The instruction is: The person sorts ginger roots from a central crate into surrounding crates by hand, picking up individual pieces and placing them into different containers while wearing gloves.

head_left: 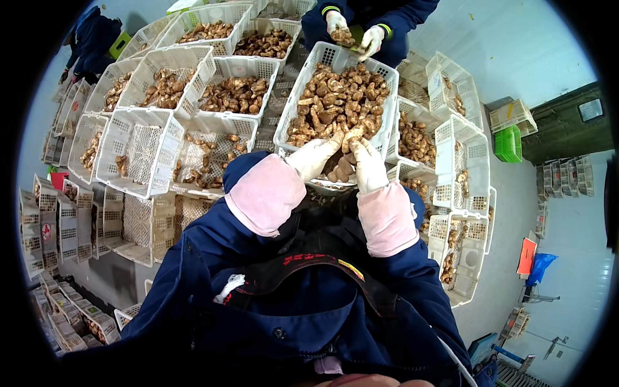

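A white crate (394, 106) heaped with brown mushrooms (335, 97) stands before me. At its near end, my left hand (314, 158) and my right hand (369, 166), both in white gloves with pink cuffs, come together around a pale-stemmed mushroom (351, 136). The fingers of my left hand close on its left side, and those of my right hand pinch it from the right. Just below, between my hands, lie several larger greyish-brown mushrooms (340, 169), partly hidden by the gloves.
Across the crate, another person's gloved hands (372, 42) hold mushrooms over its far end. White perforated crates with mushrooms flank me, such as a nearly bare crate (138, 145) at left and a tilted crate (461, 168) at right. Green crates (508, 144) stand by the right wall.
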Demonstrator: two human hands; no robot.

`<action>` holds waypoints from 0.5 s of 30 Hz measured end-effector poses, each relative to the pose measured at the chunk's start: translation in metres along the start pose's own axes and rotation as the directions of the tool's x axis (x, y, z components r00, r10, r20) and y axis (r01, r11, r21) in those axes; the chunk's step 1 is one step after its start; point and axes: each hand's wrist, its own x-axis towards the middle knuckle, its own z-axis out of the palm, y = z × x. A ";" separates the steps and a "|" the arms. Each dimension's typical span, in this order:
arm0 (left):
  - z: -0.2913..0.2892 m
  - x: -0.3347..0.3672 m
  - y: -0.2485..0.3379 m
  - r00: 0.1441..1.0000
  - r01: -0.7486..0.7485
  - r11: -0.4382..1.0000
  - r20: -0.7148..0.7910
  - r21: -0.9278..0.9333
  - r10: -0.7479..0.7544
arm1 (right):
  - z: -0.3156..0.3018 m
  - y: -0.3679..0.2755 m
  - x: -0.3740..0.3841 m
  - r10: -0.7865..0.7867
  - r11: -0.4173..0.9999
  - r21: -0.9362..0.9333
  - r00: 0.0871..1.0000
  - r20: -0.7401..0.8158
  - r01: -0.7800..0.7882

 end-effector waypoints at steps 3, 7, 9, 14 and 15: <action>0.000 -0.004 0.007 0.998 0.059 0.996 0.000 0.073 -0.059 | -0.001 -0.003 0.000 -0.056 0.992 -0.113 0.996 -0.069 0.048; -0.008 0.003 0.004 0.980 0.046 0.973 -0.200 0.228 0.001 | -0.005 -0.006 -0.005 -0.136 0.955 -0.279 0.985 -0.102 0.103; -0.026 0.014 -0.006 0.963 -0.057 0.948 -0.233 0.312 0.134 | -0.011 -0.005 -0.006 -0.193 0.903 -0.403 0.978 -0.073 0.148; -0.013 0.017 -0.008 0.950 -0.302 0.953 -0.078 0.014 0.302 | -0.028 0.004 -0.001 -0.330 0.526 -0.842 0.941 -0.077 0.116; -0.008 0.013 -0.004 0.955 -0.293 0.956 -0.060 -0.021 0.291 | -0.028 0.005 -0.002 -0.305 0.553 -0.826 0.949 -0.077 0.110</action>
